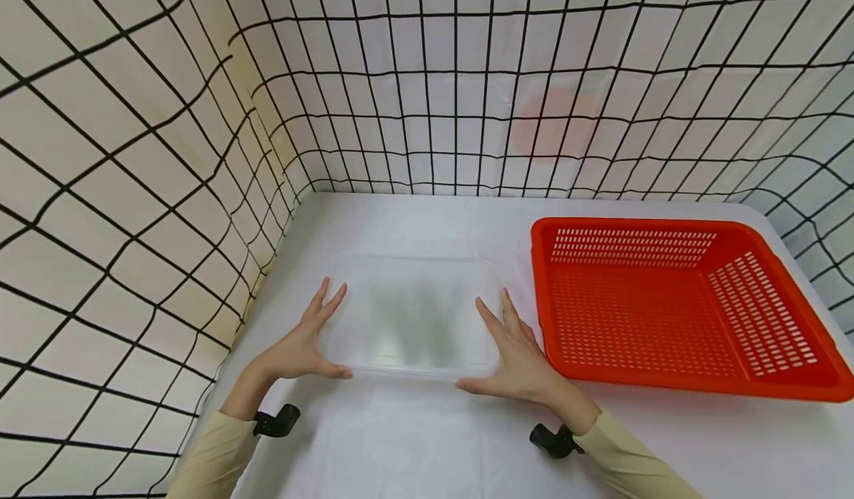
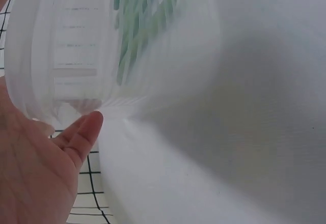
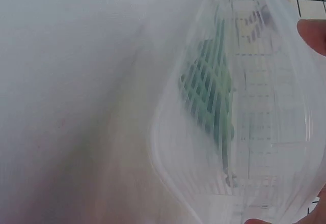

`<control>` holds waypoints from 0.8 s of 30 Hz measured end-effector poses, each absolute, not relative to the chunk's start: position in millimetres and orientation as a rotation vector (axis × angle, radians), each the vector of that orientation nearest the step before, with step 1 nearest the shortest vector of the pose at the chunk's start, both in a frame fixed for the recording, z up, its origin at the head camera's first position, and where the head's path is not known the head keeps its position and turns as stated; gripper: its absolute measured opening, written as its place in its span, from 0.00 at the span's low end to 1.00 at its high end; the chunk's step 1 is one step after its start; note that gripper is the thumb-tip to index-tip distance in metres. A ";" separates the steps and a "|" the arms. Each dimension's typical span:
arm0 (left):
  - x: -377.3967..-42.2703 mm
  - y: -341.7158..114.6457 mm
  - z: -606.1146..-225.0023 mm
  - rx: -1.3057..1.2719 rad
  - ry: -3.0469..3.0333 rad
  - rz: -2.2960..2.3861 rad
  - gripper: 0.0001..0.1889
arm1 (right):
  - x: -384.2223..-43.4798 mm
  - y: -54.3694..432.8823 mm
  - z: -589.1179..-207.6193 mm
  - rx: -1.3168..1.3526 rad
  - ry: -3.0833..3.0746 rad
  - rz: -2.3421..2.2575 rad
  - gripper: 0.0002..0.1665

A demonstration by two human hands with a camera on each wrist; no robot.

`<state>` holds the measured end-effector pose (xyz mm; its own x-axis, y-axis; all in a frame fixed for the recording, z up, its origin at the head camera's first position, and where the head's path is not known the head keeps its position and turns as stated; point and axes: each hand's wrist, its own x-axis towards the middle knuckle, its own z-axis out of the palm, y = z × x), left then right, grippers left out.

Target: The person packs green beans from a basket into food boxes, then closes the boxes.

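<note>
A clear lidded plastic container (image 1: 407,276) is between my two hands on the white table, with a blurred green shape showing through its lid. My left hand (image 1: 300,347) grips its left side, fingers spread along the edge and thumb at the near corner. On the opposite side my right hand (image 1: 517,358) holds it the same way. From the left wrist, fingertips (image 2: 90,130) press up under the container's rim. The right wrist view shows green crisscrossed pieces (image 3: 206,89) through the ribbed, see-through wall; their kind is blurred.
A red perforated plastic basket (image 1: 634,314) stands right of the container, close to my right hand. Black netting (image 1: 427,91) rises at the back and both sides of the white table (image 1: 400,440). Each wrist carries a small black camera (image 1: 276,421).
</note>
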<state>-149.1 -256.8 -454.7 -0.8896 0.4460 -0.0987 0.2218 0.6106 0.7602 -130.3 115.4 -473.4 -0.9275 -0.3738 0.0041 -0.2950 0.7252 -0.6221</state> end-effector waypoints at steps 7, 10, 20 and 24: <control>-136.6 -255.1 -458.0 0.515 2.548 1.153 0.68 | -132.7 112.5 -475.2 -0.534 2.776 -1.040 0.74; -136.3 -254.1 -457.3 0.522 2.566 1.129 0.69 | -133.7 111.8 -475.5 -0.522 2.771 -1.056 0.76; -147.0 -254.7 -456.0 0.521 2.591 1.089 0.70 | -136.0 107.9 -476.2 -0.474 2.757 -1.062 0.77; -148.3 -253.0 -456.5 0.507 2.602 1.065 0.71 | -137.6 107.3 -475.5 -0.454 2.751 -1.049 0.76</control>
